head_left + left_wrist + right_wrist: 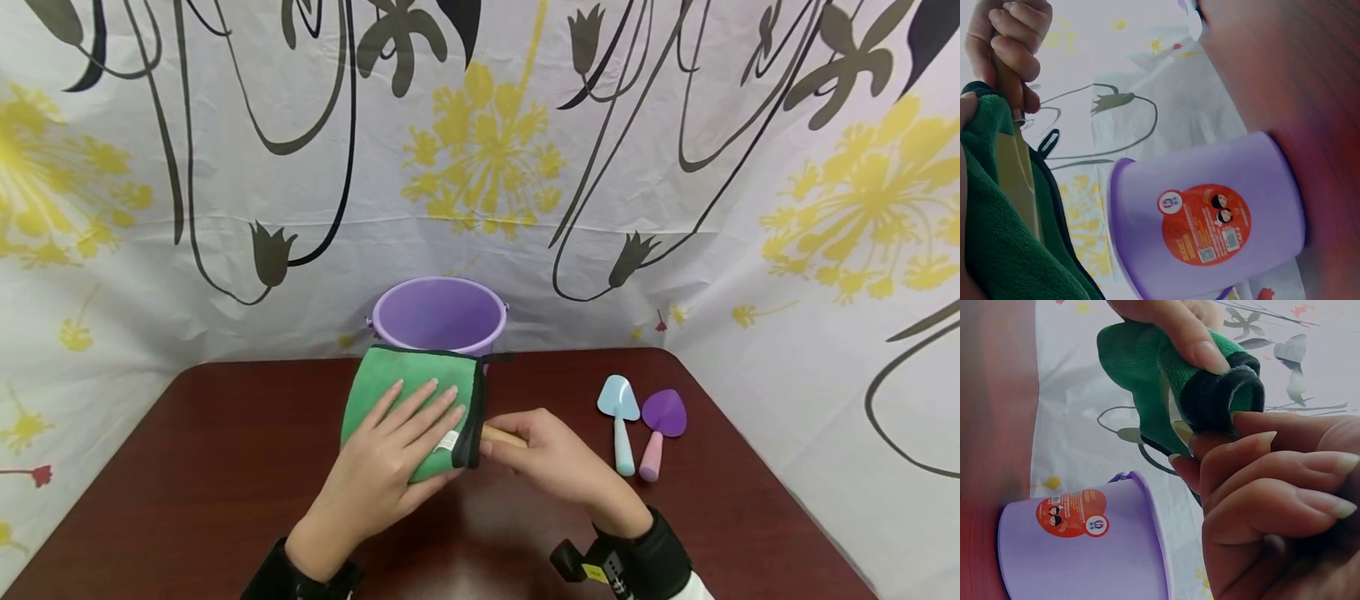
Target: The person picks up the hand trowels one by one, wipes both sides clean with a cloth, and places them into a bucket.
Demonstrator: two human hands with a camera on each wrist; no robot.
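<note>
A green cloth (367, 383) with a dark border is folded around the pale yellow blade (1017, 181) of a trowel. My left hand (397, 454) grips the cloth over that blade, fingers spread across its top and thumb on the other side. With its fingers curled, my right hand (558, 462) holds the trowel's tan handle (504, 436) just right of the cloth's dark edge. Most of the blade is hidden by cloth in the head view. Behind the cloth stands a purple bucket (438, 312), its lower front covered in that view.
To the right on the dark brown table (225, 450) lie a light blue trowel (618, 398) and a purple trowel (664, 413) with a pink handle. A white patterned curtain (465, 242) hangs behind the table and along its sides. The bucket carries a red label (1207, 225).
</note>
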